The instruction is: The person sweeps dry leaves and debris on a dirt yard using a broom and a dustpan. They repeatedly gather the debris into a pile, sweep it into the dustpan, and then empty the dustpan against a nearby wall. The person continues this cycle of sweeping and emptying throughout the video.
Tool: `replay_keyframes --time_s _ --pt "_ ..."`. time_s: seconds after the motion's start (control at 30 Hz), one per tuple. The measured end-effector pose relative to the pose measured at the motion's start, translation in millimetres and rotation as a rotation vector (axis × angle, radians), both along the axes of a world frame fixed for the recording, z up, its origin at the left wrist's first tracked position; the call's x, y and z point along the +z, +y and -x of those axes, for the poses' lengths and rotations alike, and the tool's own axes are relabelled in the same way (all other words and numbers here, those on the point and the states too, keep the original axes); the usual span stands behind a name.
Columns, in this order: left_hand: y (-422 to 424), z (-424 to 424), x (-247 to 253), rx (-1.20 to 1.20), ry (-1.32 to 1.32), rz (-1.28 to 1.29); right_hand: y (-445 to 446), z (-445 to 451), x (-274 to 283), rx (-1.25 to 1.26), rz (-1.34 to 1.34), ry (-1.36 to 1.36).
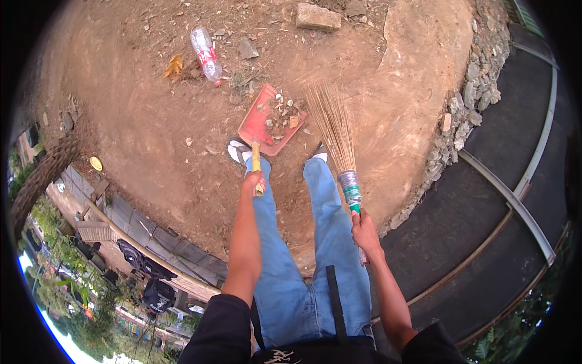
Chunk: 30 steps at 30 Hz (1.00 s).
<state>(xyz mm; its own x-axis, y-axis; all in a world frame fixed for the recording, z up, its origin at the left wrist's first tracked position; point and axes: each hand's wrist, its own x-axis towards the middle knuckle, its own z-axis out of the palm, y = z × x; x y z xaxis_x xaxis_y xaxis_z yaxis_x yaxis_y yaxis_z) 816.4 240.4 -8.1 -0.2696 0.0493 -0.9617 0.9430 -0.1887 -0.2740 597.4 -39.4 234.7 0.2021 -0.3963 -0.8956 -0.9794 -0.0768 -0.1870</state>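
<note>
My left hand is closed around the yellow handle of a red plastic dustpan. The pan lies on bare earth in front of my left foot, with stones, dry leaves and soil bits in it. My right hand grips the green handle end of a stick broom, bound with grey and green wrapping. The broom's bristles fan out over the ground just right of the pan, pointing away from me. An empty plastic bottle with a red label lies beyond the pan to the left.
A broken brick or block lies at the top, a flat stone and a dry brown leaf nearer. Along the right runs a stone edge beside a dark sheeted surface. A tree trunk and paving stand at left.
</note>
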Motion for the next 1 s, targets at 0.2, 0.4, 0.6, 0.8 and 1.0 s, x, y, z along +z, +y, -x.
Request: replay_keyframes --time_s 0.2,0.4,0.6,0.8,1.0 --pt "16 -2 -5 0.021 0.036 -0.019 44 -11 -31 0.197 -0.098 -0.012" --pt "21 -6 -5 0.053 0.063 0.001 31 -10 8 0.155 -0.264 0.036" --pt "33 -28 2 0.06 0.055 0.038 -16 -24 77 0.172 -0.229 0.05" --pt "41 -41 10 -0.121 -0.087 0.029 -54 10 31 0.032 0.013 0.011" --pt "18 -35 15 -0.225 -0.145 -0.006 -69 -6 -76 -0.168 0.16 0.055"
